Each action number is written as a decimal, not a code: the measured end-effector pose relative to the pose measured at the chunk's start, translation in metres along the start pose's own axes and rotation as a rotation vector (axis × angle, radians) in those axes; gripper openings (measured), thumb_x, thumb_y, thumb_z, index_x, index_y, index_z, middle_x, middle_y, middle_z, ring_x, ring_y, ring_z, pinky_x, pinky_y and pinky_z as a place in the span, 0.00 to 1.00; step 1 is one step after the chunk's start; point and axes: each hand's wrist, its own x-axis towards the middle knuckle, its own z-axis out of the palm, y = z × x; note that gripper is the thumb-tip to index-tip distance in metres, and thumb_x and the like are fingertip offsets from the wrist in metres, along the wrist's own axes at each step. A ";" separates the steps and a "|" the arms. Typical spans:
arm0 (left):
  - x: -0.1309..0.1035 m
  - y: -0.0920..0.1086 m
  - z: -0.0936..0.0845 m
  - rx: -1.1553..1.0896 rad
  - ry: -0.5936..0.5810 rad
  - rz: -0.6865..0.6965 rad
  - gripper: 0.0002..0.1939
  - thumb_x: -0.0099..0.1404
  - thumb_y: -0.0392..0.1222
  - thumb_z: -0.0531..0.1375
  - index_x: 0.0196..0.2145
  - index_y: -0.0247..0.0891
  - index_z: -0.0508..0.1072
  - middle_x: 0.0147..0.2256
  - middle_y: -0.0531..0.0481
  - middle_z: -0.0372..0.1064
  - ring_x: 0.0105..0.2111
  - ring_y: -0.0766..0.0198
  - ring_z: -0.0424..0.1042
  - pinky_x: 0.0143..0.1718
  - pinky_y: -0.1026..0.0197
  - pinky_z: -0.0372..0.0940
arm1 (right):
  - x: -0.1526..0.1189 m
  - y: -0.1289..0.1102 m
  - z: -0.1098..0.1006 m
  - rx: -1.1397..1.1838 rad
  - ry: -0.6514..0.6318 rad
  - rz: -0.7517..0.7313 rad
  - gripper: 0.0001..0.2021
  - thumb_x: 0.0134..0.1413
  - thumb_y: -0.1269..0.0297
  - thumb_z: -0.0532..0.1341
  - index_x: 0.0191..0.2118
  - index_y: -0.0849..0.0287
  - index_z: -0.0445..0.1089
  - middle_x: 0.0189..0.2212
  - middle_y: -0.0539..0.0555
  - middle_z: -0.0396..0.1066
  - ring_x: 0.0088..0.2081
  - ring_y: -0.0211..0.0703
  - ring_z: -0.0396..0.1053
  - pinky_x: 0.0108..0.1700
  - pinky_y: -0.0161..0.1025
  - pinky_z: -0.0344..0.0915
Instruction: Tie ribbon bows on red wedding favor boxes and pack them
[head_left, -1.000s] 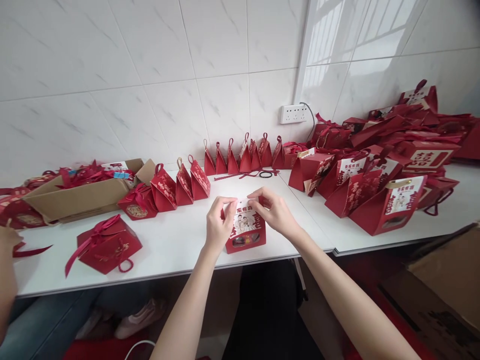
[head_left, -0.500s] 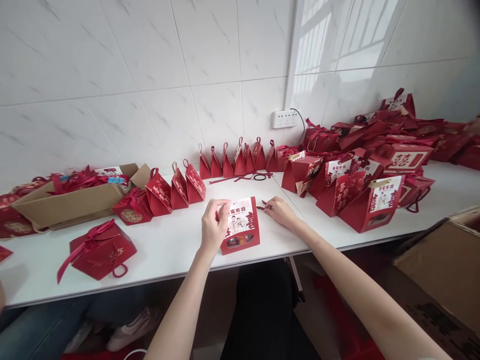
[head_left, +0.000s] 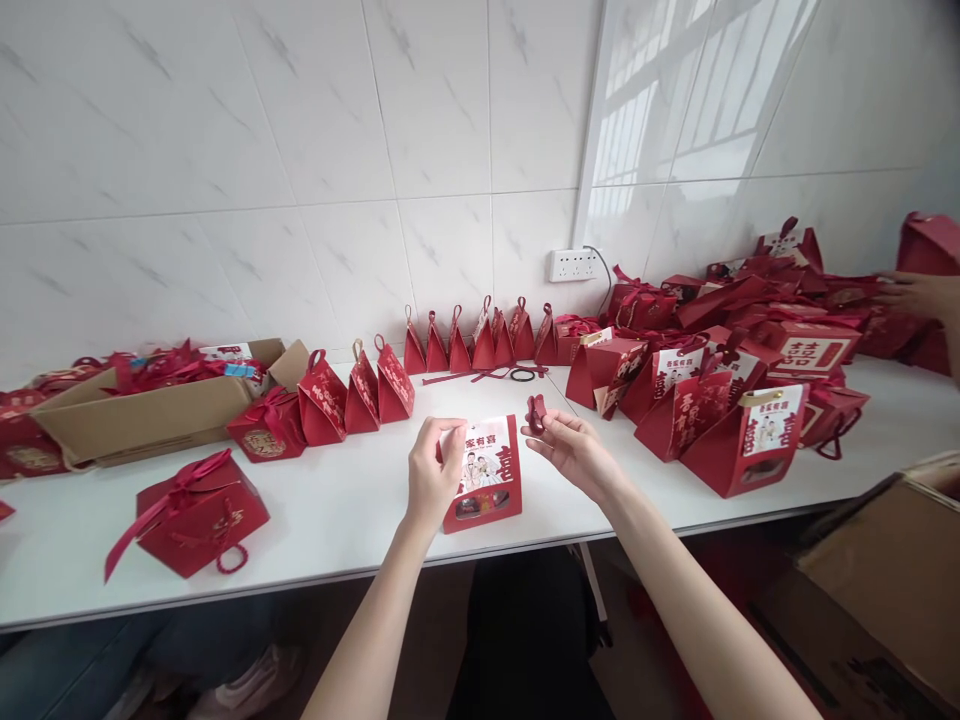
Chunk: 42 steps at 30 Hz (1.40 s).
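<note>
A red gift box (head_left: pixel 499 512) with a white printed front and a small clear window stands upright near the table's front edge. My left hand (head_left: pixel 433 475) is closed on its upper left side, the fingers partly hidden behind it. Just to the right of the box, my right hand (head_left: pixel 576 455) is raised off the table and pinches a looped dark red ribbon (head_left: pixel 536 413). Behind the box, loose red ribbon strips (head_left: pixel 457 378) and a black ring (head_left: pixel 523 375) lie on the white table.
Several small triangular red boxes (head_left: pixel 459 345) line the tiled wall. To the left are a cardboard box (head_left: pixel 142 415) full of ribboned boxes and a red box (head_left: pixel 202 515) on its own. Red boxes (head_left: pixel 750 440) pile up at right, where another person's hand (head_left: pixel 926 292) reaches in.
My right hand has lifted the ribbon off the table and turned, bringing it up beside the box. My left hand stays on the box. At far right, another person's hand now shows at a red box.
</note>
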 end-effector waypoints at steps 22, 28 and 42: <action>-0.001 -0.002 0.002 -0.037 0.007 -0.009 0.07 0.66 0.42 0.53 0.34 0.39 0.69 0.31 0.50 0.69 0.34 0.65 0.70 0.34 0.65 0.66 | -0.004 0.003 0.014 -0.163 0.211 -0.160 0.15 0.39 0.58 0.71 0.32 0.58 0.71 0.28 0.51 0.74 0.31 0.41 0.72 0.38 0.41 0.72; -0.001 -0.003 0.003 -0.038 0.006 -0.007 0.07 0.66 0.42 0.54 0.34 0.39 0.69 0.31 0.50 0.69 0.33 0.64 0.71 0.33 0.65 0.65 | -0.015 0.004 0.044 -0.582 0.096 -0.410 0.11 0.52 0.56 0.62 0.36 0.58 0.74 0.32 0.54 0.71 0.33 0.41 0.72 0.36 0.41 0.73; -0.001 -0.010 -0.001 -0.156 -0.069 0.058 0.12 0.63 0.31 0.49 0.32 0.40 0.70 0.27 0.53 0.56 0.26 0.68 0.62 0.28 0.65 0.62 | 0.001 0.043 0.065 -1.352 0.215 -1.203 0.08 0.59 0.71 0.55 0.35 0.55 0.71 0.28 0.53 0.66 0.29 0.38 0.69 0.28 0.34 0.69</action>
